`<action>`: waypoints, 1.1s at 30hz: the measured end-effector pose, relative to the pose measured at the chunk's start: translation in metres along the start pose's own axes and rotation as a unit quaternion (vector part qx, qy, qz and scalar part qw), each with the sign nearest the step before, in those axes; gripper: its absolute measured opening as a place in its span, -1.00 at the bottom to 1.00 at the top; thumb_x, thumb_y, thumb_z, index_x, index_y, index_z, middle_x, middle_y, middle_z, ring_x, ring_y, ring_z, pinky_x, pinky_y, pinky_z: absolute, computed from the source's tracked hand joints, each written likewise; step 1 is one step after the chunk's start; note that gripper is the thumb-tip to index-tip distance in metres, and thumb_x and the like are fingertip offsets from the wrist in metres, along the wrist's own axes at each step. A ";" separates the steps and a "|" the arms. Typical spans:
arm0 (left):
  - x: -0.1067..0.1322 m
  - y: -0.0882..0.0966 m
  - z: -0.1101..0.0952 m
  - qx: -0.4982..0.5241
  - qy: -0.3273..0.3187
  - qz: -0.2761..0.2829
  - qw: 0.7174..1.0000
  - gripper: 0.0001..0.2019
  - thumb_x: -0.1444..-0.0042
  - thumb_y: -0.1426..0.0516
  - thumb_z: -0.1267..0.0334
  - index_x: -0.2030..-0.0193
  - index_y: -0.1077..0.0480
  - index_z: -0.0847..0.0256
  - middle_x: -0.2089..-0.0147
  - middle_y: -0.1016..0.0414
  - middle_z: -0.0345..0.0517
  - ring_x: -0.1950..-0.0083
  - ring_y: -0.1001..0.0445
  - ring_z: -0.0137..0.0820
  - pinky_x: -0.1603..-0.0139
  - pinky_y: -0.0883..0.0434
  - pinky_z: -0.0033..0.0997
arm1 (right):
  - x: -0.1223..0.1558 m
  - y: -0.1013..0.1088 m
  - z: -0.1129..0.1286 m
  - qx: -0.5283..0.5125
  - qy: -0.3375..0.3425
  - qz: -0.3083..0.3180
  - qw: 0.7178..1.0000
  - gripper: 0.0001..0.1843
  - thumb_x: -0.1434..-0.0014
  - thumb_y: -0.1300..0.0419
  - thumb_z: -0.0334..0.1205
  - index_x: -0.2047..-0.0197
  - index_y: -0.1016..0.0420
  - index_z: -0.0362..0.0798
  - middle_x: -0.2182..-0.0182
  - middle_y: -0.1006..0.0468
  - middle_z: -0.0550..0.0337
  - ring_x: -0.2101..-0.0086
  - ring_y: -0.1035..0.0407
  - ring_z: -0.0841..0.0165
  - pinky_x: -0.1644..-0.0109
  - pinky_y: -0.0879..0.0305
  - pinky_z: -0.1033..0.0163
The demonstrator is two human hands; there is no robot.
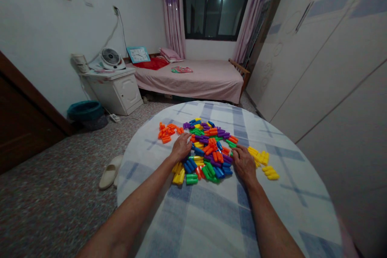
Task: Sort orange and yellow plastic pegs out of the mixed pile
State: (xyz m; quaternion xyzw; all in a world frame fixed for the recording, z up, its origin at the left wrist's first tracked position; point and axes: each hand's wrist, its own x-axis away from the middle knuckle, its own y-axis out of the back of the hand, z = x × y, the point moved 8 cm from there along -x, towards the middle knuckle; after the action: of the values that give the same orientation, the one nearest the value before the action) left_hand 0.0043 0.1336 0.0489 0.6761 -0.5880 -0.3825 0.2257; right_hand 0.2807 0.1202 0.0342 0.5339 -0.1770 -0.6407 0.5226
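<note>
A mixed pile of small plastic building pieces, shaped like paired tubes, lies mid-table in orange, purple, blue, green and yellow. At its left edge is my left hand (pixel 182 147), fingers bent loosely towards an orange piece (pixel 192 138); I see nothing held. My right hand (pixel 244 163) rests at the right edge, fingers partly spread near a green piece (pixel 231 144), with no piece visible in it. Left of the pile sits a group of orange pieces (pixel 169 130). Yellow pieces (pixel 265 157) form another group just right of my right hand.
The round table wears a white and blue checked cloth (pixel 208 225). Beyond it stands a bed (pixel 196 76) with a pink sheet. A white cabinet (pixel 121 90) carries a fan (pixel 111 57). A bin (pixel 87 113) and slippers (pixel 109 173) are on the floor, left. Wardrobe doors (pixel 326 68) rise right.
</note>
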 end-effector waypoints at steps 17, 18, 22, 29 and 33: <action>-0.003 -0.006 0.012 0.030 0.069 0.022 0.997 -0.75 0.03 -0.21 0.36 0.18 -0.31 0.21 0.39 -0.40 -0.28 0.35 -0.40 -0.43 0.39 -0.23 -0.51 | 0.000 -0.001 -0.007 -0.042 -0.032 -0.006 0.999 -0.56 -0.30 0.15 -0.10 0.15 -0.52 -0.09 0.06 -0.41 0.10 0.10 -0.34 0.30 -0.02 -0.25 0.16; -0.001 -0.002 0.016 0.031 0.073 0.012 0.997 -0.77 0.01 -0.20 0.35 0.20 -0.30 0.22 0.40 -0.39 -0.28 0.36 -0.39 -0.43 0.40 -0.22 -0.50 | 0.000 -0.002 -0.008 -0.043 -0.033 -0.006 0.999 -0.56 -0.29 0.15 -0.10 0.16 -0.52 -0.09 0.06 -0.41 0.10 0.11 -0.35 0.30 -0.02 -0.26 0.16; 0.003 0.015 0.040 0.042 0.083 -0.024 0.995 -0.77 0.00 -0.21 0.29 0.21 -0.29 0.22 0.41 -0.35 -0.27 0.38 -0.37 -0.43 0.40 -0.24 -0.48 | 0.000 -0.002 -0.007 -0.047 -0.030 -0.005 0.998 -0.57 -0.29 0.14 -0.11 0.17 -0.51 -0.09 0.07 -0.41 0.11 0.12 -0.34 0.31 -0.01 -0.26 0.15; 0.015 0.019 0.058 0.199 0.060 -0.054 0.977 -0.75 0.07 -0.20 0.25 0.24 -0.28 0.22 0.46 -0.32 -0.29 0.44 -0.36 -0.46 0.43 -0.30 -0.49 | 0.000 0.002 -0.005 -0.057 -0.022 -0.035 0.998 -0.61 -0.28 0.12 -0.11 0.11 -0.46 -0.10 0.07 -0.40 0.08 0.07 -0.31 0.29 -0.07 -0.24 0.12; 0.023 0.009 0.039 0.154 0.045 -0.018 0.987 -0.78 0.04 -0.17 0.30 0.22 -0.29 0.24 0.43 -0.35 -0.26 0.41 -0.38 -0.43 0.38 -0.34 -0.47 | -0.001 0.005 -0.002 -0.060 -0.012 -0.063 0.996 -0.60 -0.25 0.11 -0.12 0.05 -0.40 -0.15 0.06 -0.38 0.01 0.03 -0.25 0.26 -0.15 -0.18 0.08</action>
State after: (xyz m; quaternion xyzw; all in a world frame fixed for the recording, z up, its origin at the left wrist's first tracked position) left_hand -0.0314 0.1149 0.0269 0.7297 -0.6166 -0.2611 0.1383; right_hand 0.2854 0.1197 0.0381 0.5040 -0.1107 -0.6883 0.5099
